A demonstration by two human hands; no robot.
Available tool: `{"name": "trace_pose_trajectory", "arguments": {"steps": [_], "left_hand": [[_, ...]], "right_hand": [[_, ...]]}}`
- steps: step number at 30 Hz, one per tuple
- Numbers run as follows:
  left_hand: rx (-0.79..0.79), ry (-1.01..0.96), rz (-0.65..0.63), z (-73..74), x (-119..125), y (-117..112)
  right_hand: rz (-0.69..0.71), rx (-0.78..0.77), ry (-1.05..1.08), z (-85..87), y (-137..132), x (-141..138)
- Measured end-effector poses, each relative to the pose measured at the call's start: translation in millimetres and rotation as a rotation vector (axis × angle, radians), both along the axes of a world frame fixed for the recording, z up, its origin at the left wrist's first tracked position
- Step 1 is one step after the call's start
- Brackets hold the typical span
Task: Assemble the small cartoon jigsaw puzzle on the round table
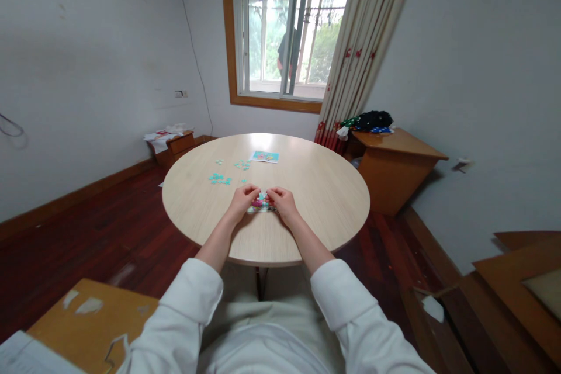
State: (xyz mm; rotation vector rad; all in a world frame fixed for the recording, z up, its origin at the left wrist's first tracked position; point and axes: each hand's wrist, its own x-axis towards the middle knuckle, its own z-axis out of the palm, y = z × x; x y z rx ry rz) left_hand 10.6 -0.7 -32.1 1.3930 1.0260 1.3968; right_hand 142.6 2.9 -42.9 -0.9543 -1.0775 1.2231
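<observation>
Both hands sit mid-frame, just below centre, on the near half of the round table (333,187). The left hand (242,196) and right hand (283,198) are close together, knuckles almost meeting, w/ a small puzzle patch (262,204) between and under them. Neither hand is spread: fingers are curled down and in, tips on the patch's upper edge, wrists low on the tabletop. They seem to be pressing on the pcs, but I can't tell whether either hand has a piece nipped between thumb and finger, as the thumbs are tucked out of sight.

The patch is mostly covered. Only a pink-and-teal strip shows in the gap and along the near edge, so its outline and picture are unreadable.

Up and left of the hands, well apart from them, lie loose teal pieces (220,178) in approx three small scatters, too tiny to count. Beyond those, toward the table's far side, is a picture card (265,156), printed face blurred at this range.

White sleeves (193,298) run off the bottom of the frame. The table's leg is largely hidden behind the person's lap.
</observation>
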Motion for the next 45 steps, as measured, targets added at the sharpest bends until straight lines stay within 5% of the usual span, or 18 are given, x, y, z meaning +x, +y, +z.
{"name": "trace_pose_trajectory", "arguments": {"steps": [45], "left_hand": [[0.166, 0.087, 0.1, -9.2, -1.8, 11.5]], "right_hand": [[-0.013, 0.01, -0.019, -4.3, 4.2, 1.3]]}}
